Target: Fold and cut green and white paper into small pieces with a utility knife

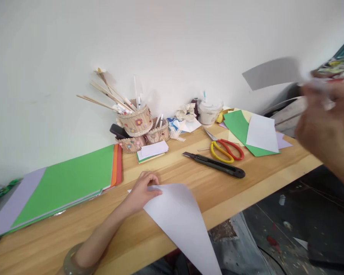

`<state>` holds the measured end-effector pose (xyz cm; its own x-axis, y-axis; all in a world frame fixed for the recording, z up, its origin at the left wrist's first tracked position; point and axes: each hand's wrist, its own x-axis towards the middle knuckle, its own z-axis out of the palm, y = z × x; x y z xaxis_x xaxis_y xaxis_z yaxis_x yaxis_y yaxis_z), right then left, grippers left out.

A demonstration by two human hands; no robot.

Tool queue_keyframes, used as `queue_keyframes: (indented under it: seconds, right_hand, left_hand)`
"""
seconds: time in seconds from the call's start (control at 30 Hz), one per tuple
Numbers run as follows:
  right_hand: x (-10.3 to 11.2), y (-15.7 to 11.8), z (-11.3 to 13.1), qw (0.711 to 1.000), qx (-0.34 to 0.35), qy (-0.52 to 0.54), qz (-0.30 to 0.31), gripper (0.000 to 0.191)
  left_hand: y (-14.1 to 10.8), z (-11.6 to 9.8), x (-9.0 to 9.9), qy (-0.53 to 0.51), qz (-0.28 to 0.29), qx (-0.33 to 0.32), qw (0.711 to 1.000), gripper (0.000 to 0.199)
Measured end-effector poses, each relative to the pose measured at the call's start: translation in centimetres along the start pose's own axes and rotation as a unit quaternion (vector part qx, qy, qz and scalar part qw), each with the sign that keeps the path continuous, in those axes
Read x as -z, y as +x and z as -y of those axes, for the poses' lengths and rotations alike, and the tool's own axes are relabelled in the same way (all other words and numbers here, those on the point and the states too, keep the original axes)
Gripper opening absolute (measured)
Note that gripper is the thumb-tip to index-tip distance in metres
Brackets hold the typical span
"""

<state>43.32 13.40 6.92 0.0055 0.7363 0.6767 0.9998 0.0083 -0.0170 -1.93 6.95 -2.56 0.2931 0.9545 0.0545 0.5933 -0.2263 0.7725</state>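
My left hand (143, 191) pinches the top edge of a pale lavender-white sheet of paper (180, 214), between thumb and fingers. The sheet curves over the table's front edge and hangs down out of view. Raised at the far right, my right hand (329, 118) is smeared by motion, its fingers closed. A grey-looking piece of paper (271, 73) sticks out to the left from its fingertips, in front of the wall. On the table between the hands lie a black utility knife (215, 165) with some blade showing, and scissors (225, 149) with one yellow and one red handle.
A stack of coloured paper (71, 179) lies at the left. Decorated pen holders (136, 122) with sticks and pens stand by the wall, near small cut cards (153, 150). A lidded cup (209, 110) and green and white paper pieces (262, 133) are further right. Scraps litter the dark floor (289, 206).
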Motion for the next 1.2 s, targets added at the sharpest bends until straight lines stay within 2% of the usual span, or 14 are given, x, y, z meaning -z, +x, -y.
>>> queue_keyframes:
  seconds: [0.1, 0.2, 0.3, 0.4, 0.5, 0.6, 0.7, 0.77, 0.8, 0.9, 0.97, 1.07, 1.13, 1.2]
  right_hand:
    - [-2.1, -3.6, 1.4, 0.993, 0.058, 0.035, 0.098, 0.04]
    - [-4.1, -5.9, 1.2, 0.974, 0.108, 0.082, 0.183, 0.031]
    - [-5.1, -6.5, 0.3, 0.967, 0.1, 0.113, 0.203, 0.019]
    - [-4.8, -6.3, 0.9, 0.972, 0.069, 0.14, 0.174, 0.019]
    - [-3.6, -6.8, 4.6, 0.972, 0.045, 0.182, 0.138, 0.031]
    - [-2.2, -8.3, 10.5, 0.945, 0.086, 0.249, 0.193, 0.03]
    - [-1.6, -9.6, 15.8, 0.918, 0.127, 0.29, 0.239, 0.053]
    - [-1.6, -9.7, 18.0, 0.903, 0.138, 0.306, 0.27, 0.06]
    - [-1.8, -9.5, 18.7, 0.896, 0.141, 0.312, 0.283, 0.054]
    - [-2.0, -8.8, 19.7, 0.882, 0.147, 0.32, 0.315, 0.017]
    - [-1.9, -8.6, 19.8, 0.878, 0.152, 0.317, 0.324, 0.016]
    - [-1.7, -8.5, 19.6, 0.872, 0.177, 0.311, 0.334, 0.025]
    - [-1.8, -8.2, 18.9, 0.869, 0.198, 0.306, 0.335, 0.03]
    - [-2.3, -7.5, 17.6, 0.883, 0.202, 0.285, 0.313, 0.035]
  left_hand:
    - [-0.1, 0.0, -0.1, -0.004, -0.012, 0.008, 1.0, 0.013]
    - [-0.3, -0.2, -0.2, -0.017, -0.024, 0.013, 0.999, 0.011]
    - [-0.2, -0.5, -0.2, -0.037, -0.043, 0.022, 0.998, 0.009]
    - [-0.1, -0.6, 0.0, -0.054, -0.07, 0.035, 0.996, 0.008]
    - [0.1, -0.5, 0.3, -0.069, -0.103, 0.042, 0.991, 0.006]
    - [0.2, -0.1, 0.6, -0.082, -0.137, 0.045, 0.986, 0.01]
    - [0.4, 0.3, 1.0, -0.098, -0.161, 0.045, 0.981, 0.016]
    - [0.4, 0.4, 1.3, -0.111, -0.17, 0.042, 0.978, 0.02]
    - [0.3, 0.4, 1.4, -0.117, -0.172, 0.04, 0.977, 0.022]
    - [0.0, -0.1, 1.8, -0.134, -0.176, 0.034, 0.975, 0.025]
    - [-0.4, -0.6, 2.0, -0.128, -0.183, 0.027, 0.974, 0.028]
    - [-0.9, -1.1, 2.2, -0.059, -0.182, -0.038, 0.981, 0.022]
    - [-1.2, -1.1, 2.4, -0.019, -0.158, -0.156, 0.975, 0.013]
    - [-1.6, -1.1, 2.6, -0.007, -0.141, -0.29, 0.947, 0.012]
